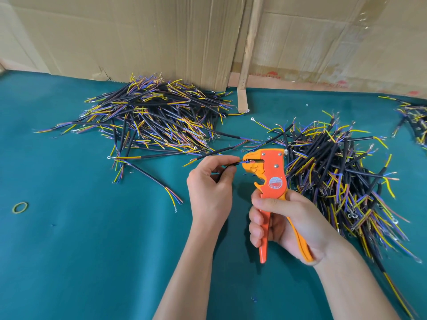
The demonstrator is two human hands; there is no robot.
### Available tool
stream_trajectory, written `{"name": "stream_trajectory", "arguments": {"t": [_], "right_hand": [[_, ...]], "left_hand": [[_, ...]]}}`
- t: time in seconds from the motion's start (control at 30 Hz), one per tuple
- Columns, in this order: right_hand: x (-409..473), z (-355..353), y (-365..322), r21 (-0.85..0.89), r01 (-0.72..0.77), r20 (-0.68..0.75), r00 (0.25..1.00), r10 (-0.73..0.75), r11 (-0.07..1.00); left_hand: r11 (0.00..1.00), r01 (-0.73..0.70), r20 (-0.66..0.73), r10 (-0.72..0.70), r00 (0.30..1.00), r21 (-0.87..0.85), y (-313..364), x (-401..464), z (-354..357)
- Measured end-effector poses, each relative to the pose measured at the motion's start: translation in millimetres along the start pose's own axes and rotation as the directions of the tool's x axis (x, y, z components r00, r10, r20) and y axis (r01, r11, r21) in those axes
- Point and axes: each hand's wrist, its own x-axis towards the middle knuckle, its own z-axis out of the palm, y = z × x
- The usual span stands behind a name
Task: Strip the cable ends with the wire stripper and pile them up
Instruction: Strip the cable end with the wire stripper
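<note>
Head view: left hand [209, 184] pinching cable [227, 165]; right hand [286, 224] around wire stripper [268, 172].

The counter [80, 250] is seen spread below, with cardboard sheets [138, 35] stood along its far edge. A large pile of cables [147, 121] is heaped at the back left, just before the cardboard. A second pile [335, 172] is laid to the right, and a third [413, 121] is glimpsed at the far right edge. Between the two main piles, near the middle, the wire stripper [270, 179] is held by the right hand [288, 225], with the left hand [210, 190] just to its left, feeding one cable [232, 163] into its head. A rubber band [20, 207] is left lying alone at the near left.
</note>
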Motion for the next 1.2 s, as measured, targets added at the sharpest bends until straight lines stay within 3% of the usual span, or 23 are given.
{"name": "stream_trajectory", "arguments": {"t": [0.57,0.73,0.83,1.03,1.2], "right_hand": [[-0.3,2.3,1.6,0.001,-0.002,-0.026,1.0,0.002,1.0],[2.0,6.3,5.8,-0.066,0.061,-0.155,0.985,-0.07,0.996],[0.8,4.9,4.8,-0.075,0.057,-0.138,0.988,-0.067,0.996],[1.2,2.2,4.0,0.075,0.064,0.051,0.996,-0.068,0.995],[7.0,-1.9,4.6,0.194,0.104,-0.071,0.993,-0.092,0.976]], "left_hand": [[1.0,-0.014,0.004,0.014,1.0,-0.014,-0.5,0.2,-1.2],[0.999,-0.007,0.009,0.007,1.0,-0.04,0.5,0.8,-0.4],[0.998,-0.009,0.01,0.01,1.0,-0.061,0.4,-0.5,-0.6],[0.998,0.016,-0.019,-0.017,1.0,-0.054,-3.2,0.4,1.7],[0.992,0.057,-0.053,-0.063,0.997,-0.11,-3.8,0.3,-0.4]]}}
